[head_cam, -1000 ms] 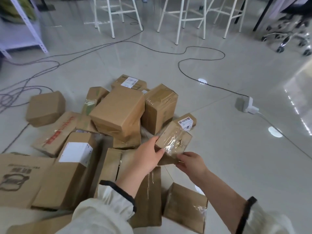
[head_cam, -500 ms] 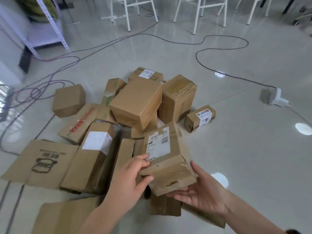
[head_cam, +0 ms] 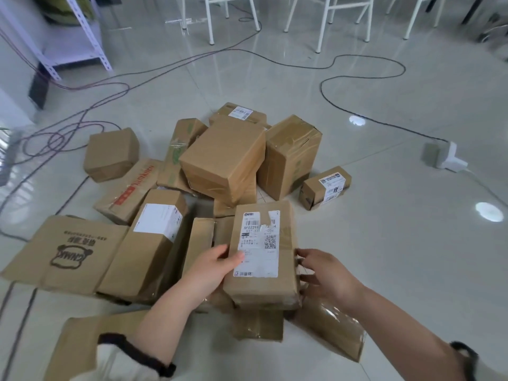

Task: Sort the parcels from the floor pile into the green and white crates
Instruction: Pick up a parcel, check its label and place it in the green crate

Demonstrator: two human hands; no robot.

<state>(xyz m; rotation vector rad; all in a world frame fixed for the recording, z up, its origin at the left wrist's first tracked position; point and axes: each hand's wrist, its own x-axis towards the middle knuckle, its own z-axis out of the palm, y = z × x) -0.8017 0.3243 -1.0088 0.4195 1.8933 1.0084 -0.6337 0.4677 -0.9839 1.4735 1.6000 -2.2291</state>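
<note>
At the bottom edge, two forearms reach in; the left sleeve (head_cam: 129,358) is cream with a dark cuff. Left hand (head_cam: 211,268) grips the labelled parcel (head_cam: 261,291) at its left side, thumb across the white shipping label (head_cam: 258,240), fingers hidden underneath. Right hand (head_cam: 324,273) holds the parcel's right side, fingers curled against the taped edge. The parcel is held over the near end of the floor pile, label up, long side pointing away from the person.

Below it is a small brown parcel (head_cam: 258,324), and to that one's right a tape-wrapped parcel (head_cam: 330,328) on the tiled floor (head_cam: 398,257). In the near left corner is a flat brown carton (head_cam: 74,350), cut off by the frame.

Next out, on the left, is a flattened carton with a bear logo (head_cam: 68,251). A long box with a blank white label (head_cam: 154,243) overlaps its right edge.

In mid pile a big plain box (head_cam: 222,158) sits tilted on top of others. A taped box (head_cam: 291,155) touches its right side, and a red-printed box (head_cam: 129,188) lies lower left. A small labelled box (head_cam: 325,187) lies alone just right of the pile. A cube box (head_cam: 111,154) sits apart at the left. At the far end is a flat box with a label (head_cam: 239,114).

Beyond, a black cable (head_cam: 362,55) loops across the tiles toward a white plug block (head_cam: 450,158). More cables (head_cam: 63,138) are tangled at the left. White stool legs (head_cam: 210,20) and a shelf rack (head_cam: 82,31) stand along the top.
</note>
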